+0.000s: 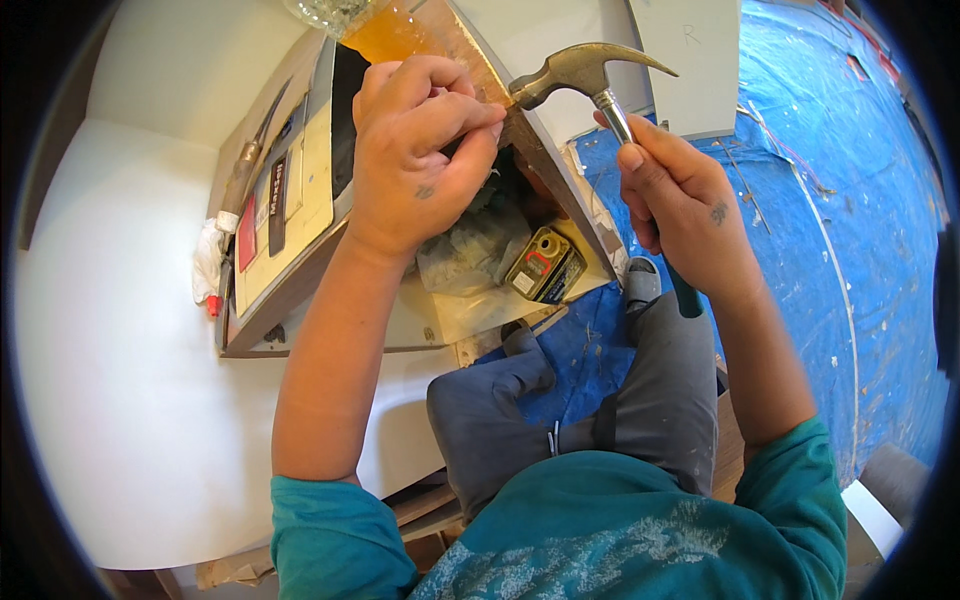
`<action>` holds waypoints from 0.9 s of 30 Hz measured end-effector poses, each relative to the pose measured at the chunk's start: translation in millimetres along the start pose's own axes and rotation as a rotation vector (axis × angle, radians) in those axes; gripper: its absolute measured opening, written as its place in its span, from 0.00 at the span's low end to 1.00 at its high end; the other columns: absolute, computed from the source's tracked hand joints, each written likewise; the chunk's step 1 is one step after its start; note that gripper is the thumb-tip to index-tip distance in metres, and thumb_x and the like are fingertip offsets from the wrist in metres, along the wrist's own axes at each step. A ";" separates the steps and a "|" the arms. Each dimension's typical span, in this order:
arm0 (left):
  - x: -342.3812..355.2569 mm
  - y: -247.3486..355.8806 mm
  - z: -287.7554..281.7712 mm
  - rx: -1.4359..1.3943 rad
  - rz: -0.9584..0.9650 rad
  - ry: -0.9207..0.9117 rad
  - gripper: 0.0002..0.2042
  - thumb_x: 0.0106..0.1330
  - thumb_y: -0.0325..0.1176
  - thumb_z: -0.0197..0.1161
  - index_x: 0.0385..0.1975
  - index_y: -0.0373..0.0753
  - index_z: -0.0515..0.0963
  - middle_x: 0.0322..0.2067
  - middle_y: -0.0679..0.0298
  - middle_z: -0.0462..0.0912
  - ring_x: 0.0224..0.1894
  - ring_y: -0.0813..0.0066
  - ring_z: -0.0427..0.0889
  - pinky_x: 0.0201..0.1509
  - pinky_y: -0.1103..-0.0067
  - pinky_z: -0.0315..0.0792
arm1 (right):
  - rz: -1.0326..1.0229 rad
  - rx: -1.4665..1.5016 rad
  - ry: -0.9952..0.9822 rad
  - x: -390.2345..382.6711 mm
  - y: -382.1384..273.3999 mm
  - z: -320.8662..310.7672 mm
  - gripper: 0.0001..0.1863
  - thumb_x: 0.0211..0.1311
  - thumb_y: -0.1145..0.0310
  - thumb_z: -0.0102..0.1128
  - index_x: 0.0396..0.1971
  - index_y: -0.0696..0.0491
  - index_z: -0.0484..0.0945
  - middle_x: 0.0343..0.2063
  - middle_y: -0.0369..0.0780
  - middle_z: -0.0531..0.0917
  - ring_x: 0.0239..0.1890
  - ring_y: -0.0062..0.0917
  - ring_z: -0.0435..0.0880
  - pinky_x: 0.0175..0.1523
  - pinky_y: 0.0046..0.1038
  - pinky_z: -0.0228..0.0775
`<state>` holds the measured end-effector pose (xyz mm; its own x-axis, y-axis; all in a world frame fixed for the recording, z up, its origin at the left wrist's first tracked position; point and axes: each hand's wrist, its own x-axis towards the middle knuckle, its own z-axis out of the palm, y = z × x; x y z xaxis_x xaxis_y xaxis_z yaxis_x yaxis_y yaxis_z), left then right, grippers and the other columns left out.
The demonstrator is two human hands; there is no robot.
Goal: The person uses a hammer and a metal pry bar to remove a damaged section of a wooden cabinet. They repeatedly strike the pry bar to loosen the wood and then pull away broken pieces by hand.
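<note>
My right hand (685,195) grips a claw hammer (580,68) just below its head, with the claw pointing right. The dark green handle end shows below that hand. The striking face is right beside the fingertips of my left hand (425,150), at the wooden edge (565,170) of an open box-like cabinet. Thumb and forefinger of the left hand are pinched together; anything between them is too small or hidden to make out. Below, inside the cabinet, a yellow-and-black tin (545,265) leans beside a crumpled clear plastic bag (470,255).
Left of my left arm, a cream board (290,200) carries several tools. A clear bottle with orange liquid (390,35) lies at the top. White surface (110,350) extends left; a blue tarp (830,180) covers the floor right. A white panel (685,60) stands behind the hammer.
</note>
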<state>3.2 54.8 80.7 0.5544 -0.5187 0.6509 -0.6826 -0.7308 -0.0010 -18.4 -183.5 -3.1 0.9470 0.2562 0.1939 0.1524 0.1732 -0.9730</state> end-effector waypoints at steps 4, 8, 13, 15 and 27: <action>0.0 -0.5 0.5 -0.006 0.011 0.000 0.07 0.54 0.21 0.72 0.31 0.39 0.87 0.40 0.64 0.79 0.45 0.68 0.73 0.52 0.76 0.68 | 0.033 0.063 0.081 -1.5 -4.4 0.5 0.22 0.83 0.60 0.50 0.66 0.57 0.74 0.21 0.28 0.69 0.17 0.10 0.66 0.21 0.16 0.58; 1.1 -2.4 3.1 -0.043 0.003 0.088 0.06 0.50 0.25 0.73 0.27 0.45 0.87 0.34 0.69 0.80 0.42 0.66 0.75 0.49 0.71 0.67 | 0.035 0.066 0.040 -9.0 -0.8 0.8 0.22 0.83 0.60 0.49 0.66 0.58 0.74 0.21 0.29 0.69 0.17 0.11 0.66 0.22 0.17 0.59; -0.4 -0.8 -2.4 -0.035 0.000 -0.013 0.10 0.55 0.23 0.71 0.36 0.43 0.88 0.39 0.65 0.78 0.44 0.67 0.73 0.51 0.75 0.69 | 0.070 0.137 0.086 -16.6 2.4 -0.6 0.19 0.81 0.62 0.52 0.63 0.56 0.77 0.22 0.28 0.70 0.19 0.09 0.68 0.23 0.16 0.61; -0.6 -1.4 -2.6 -0.028 0.020 -0.013 0.11 0.54 0.24 0.70 0.37 0.44 0.89 0.39 0.65 0.78 0.43 0.67 0.73 0.50 0.75 0.69 | 0.057 0.141 0.088 -18.4 4.9 -3.7 0.19 0.81 0.62 0.52 0.62 0.56 0.76 0.22 0.28 0.70 0.19 0.09 0.68 0.23 0.16 0.61; -5.6 4.2 -4.0 0.077 -0.013 0.060 0.20 0.52 0.29 0.71 0.48 0.46 0.82 0.42 0.63 0.81 0.49 0.64 0.78 0.57 0.67 0.67 | 0.124 0.128 0.139 -55.7 -7.0 -13.0 0.20 0.81 0.65 0.49 0.63 0.60 0.74 0.21 0.32 0.72 0.18 0.15 0.70 0.23 0.19 0.62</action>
<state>-4.6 56.5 80.1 0.5318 -0.4830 0.6957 -0.6359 -0.7703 -0.0487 -68.5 -211.4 -8.7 0.9875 0.1507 0.0457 0.0034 0.2700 -0.9628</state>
